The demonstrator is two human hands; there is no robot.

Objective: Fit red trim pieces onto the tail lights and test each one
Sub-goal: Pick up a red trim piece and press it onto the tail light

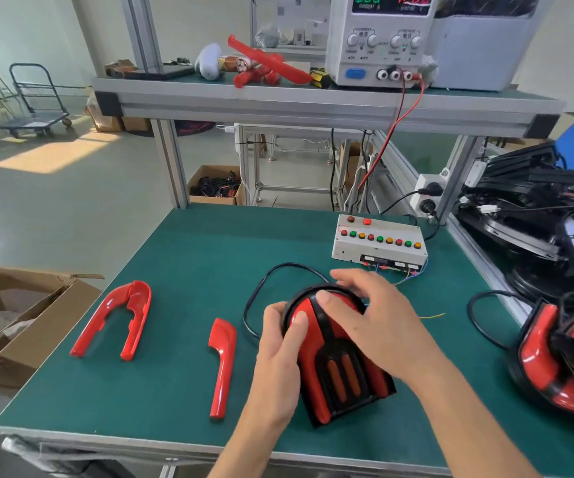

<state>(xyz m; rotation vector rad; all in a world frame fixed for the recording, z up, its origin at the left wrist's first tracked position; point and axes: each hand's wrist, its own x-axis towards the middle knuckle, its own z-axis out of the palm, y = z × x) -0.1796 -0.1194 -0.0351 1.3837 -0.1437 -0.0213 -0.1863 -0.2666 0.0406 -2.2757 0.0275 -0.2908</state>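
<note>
Head view: tail light (337, 360) between both hands' grip

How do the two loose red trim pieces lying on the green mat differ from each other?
The U-shaped trim piece has two arms joined by a curved top; the straight trim piece is a single narrow strip. The U-shaped trim piece lies further left, near the cardboard box; the straight trim piece lies just beside the left hand. Both are glossy red, lie unheld on the mat, and are not fitted to any light.
</note>
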